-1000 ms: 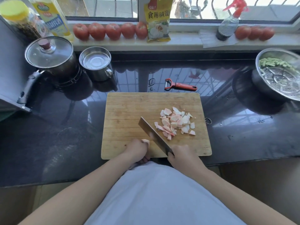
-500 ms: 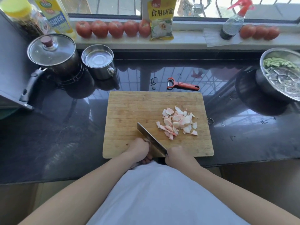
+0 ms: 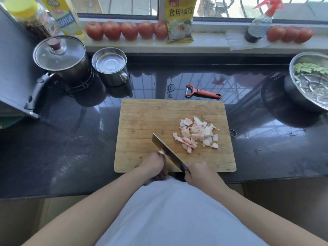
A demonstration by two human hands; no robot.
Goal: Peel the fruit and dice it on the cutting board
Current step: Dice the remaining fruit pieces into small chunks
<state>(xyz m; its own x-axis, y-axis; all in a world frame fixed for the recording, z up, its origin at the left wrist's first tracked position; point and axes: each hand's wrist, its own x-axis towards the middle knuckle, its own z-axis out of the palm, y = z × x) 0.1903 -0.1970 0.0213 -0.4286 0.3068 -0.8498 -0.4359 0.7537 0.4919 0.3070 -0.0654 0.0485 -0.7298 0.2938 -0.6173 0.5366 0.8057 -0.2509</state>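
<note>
A wooden cutting board [image 3: 150,118] lies on the dark counter. A heap of pink-white diced fruit pieces [image 3: 196,133] sits on its right half. At the board's near edge my left hand [image 3: 154,165] holds a small remaining piece of fruit [image 3: 162,154], mostly hidden by my fingers. My right hand [image 3: 199,172] grips the handle of a cleaver [image 3: 167,151]. Its blade slants up to the left and rests against the fruit piece.
A red peeler [image 3: 203,92] lies just behind the board. A lidded pot [image 3: 59,56] and a steel mug [image 3: 110,66] stand at the back left. A steel bowl with green vegetables [image 3: 312,80] is at the right. Tomatoes [image 3: 129,30], bottles and a packet line the windowsill.
The cleaver blade has shifted slightly left against the piece under my left hand. Both hands stay at the board's near edge. The diced heap is unchanged.
</note>
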